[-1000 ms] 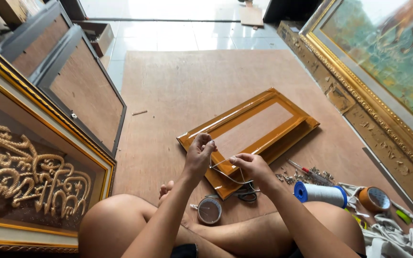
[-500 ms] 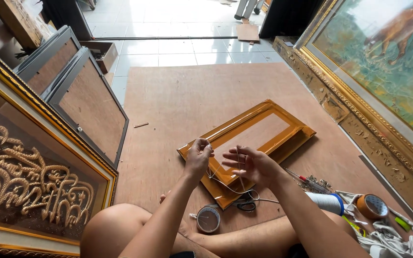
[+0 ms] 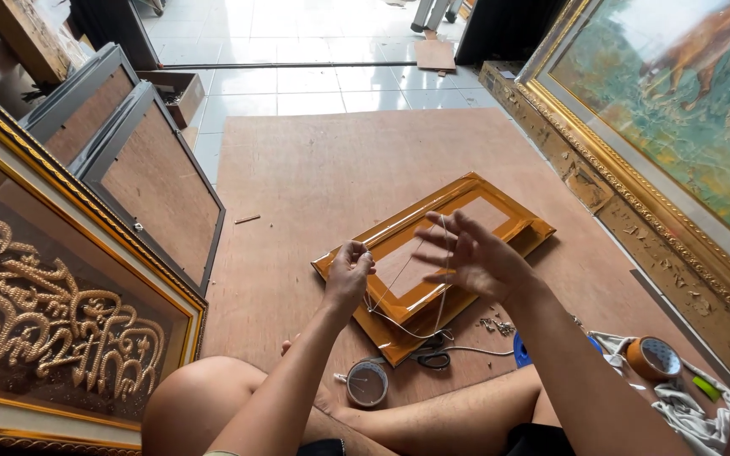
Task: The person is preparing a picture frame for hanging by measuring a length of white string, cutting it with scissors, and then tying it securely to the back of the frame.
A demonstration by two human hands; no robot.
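Note:
An orange-gold wooden picture frame [image 3: 500, 221] lies back up on a brown board on the floor. My left hand [image 3: 348, 274] pinches one end of a thin white string [image 3: 399, 279] above the frame's near left edge. My right hand [image 3: 471, 253] hovers over the frame's middle with fingers spread, and the string loops around those fingers. The slack string hangs down toward the frame's near corner. My bare legs are folded just below the frame.
A small round tin [image 3: 367, 382] and black scissors [image 3: 433, 355] lie near my knee. A brown tape roll [image 3: 652, 356], a blue spool [image 3: 519, 350] and rags sit at right. Large framed pictures lean at left [image 3: 86, 338] and right [image 3: 678, 127]. Brown board [image 3: 340, 160] extends ahead.
Both hands have lifted off the frame. My right hand has opened out and drawn the string up and to the right, stretching it between the two hands.

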